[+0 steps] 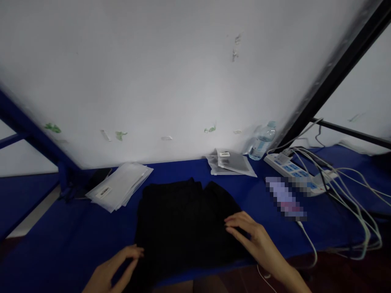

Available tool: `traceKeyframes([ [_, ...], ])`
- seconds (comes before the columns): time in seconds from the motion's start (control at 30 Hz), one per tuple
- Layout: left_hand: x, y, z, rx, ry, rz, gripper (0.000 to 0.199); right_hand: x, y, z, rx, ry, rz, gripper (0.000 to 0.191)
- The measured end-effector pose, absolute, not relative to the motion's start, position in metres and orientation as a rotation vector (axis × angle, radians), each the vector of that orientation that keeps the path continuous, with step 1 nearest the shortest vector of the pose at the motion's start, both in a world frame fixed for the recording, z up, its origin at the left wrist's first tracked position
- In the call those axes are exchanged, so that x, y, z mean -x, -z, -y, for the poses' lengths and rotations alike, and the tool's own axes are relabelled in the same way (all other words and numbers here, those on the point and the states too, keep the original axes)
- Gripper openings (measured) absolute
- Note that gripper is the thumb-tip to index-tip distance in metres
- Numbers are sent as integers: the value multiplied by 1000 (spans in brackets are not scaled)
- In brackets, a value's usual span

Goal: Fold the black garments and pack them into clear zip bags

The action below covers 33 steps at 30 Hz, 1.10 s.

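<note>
A black garment (180,228) lies spread in front of me at the table's front edge. It is folded or bunched in places, and its dark colour hides what kind of garment it is. At its lower left edge, my left hand (114,266) has thumb and fingers closed on the fabric. My right hand (255,238) pinches the cloth at the right side between thumb and fingertips.
On the blue table (171,169) lie stacked translucent bags (122,185) at left and grey zip bags (233,162) at the back. A water bottle (263,140), a power strip (293,171), a blurred-out phone (285,199) and loose cables (351,203) are at right. A white wall (171,81) rises behind.
</note>
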<state>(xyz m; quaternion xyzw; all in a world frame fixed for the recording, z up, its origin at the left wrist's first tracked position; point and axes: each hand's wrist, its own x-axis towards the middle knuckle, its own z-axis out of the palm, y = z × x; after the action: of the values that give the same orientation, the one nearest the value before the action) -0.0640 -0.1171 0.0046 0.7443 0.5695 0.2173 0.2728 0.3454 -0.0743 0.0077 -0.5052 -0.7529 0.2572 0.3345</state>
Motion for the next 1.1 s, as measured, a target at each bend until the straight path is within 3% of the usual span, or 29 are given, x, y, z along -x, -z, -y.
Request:
traceKeyframes([
  [0.17,64,-37,36,-2065,-831,-1713,24,-334,-27,5,1365,-458,1840,21],
  [0.33,60,-24,-26,-2046,-770,-1760,31,-338,-16,-41,1501,-523,1853,27],
  [0.5,67,-4,-27,-2066,-704,-1628,31,-354,-1,-22,1549,-574,1864,32],
  [0.73,57,-24,-13,-1915,-838,-1585,20,-356,0,-10,1597,-618,1835,27],
  [0.9,41,-28,0,-1527,-993,-1605,30,-360,-11,-14,1558,-620,1689,27],
  [1.1,35,-14,8,-1016,-955,-1386,44,-377,-3,-22,1834,-596,1694,36],
])
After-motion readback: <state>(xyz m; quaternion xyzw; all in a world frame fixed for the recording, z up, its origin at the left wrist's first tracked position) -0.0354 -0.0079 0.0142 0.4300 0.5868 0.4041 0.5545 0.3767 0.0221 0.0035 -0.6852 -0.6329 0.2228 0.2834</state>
